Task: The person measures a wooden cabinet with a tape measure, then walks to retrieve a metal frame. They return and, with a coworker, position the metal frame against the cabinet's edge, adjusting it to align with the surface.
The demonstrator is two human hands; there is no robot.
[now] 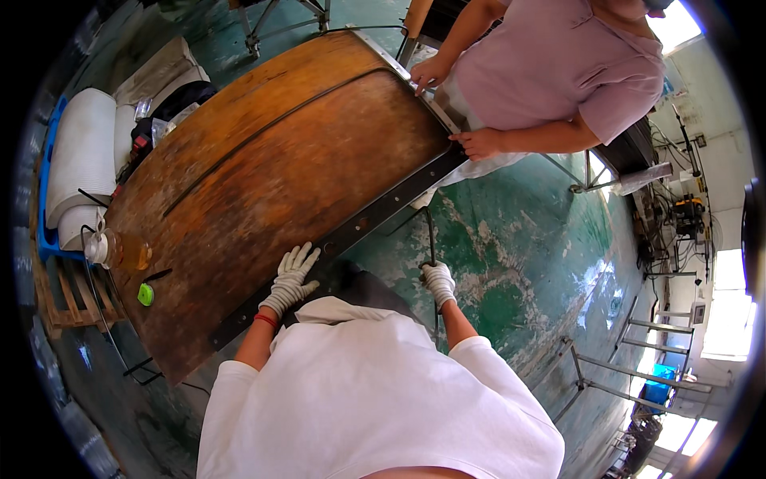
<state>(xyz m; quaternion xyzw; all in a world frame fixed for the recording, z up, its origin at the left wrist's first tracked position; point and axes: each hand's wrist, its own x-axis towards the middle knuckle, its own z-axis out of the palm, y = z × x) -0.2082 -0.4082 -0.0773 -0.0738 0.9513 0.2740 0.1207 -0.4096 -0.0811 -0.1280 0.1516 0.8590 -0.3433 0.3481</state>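
My left hand [290, 279], in a white ribbed work glove, lies on the near edge of a worn brown wooden table [263, 207], fingers stretched out. A dark metal strip with holes [363, 223] runs along that edge under the fingertips. Beyond the table's edge, my gloved right hand [438, 282] is closed around a thin dark bent metal rod [432, 235], held off to the right of the table. Another long dark rod [275, 122] with a bent end lies across the tabletop, apart from my hands.
A co-worker in a pink shirt [550, 72] stands at the far right corner, both hands on the table's metal edging [435, 112]. At the left are a jar of amber liquid [128, 250], a green tape measure [145, 294] and white rolls [80, 152]. Metal frames [638, 375] stand right.
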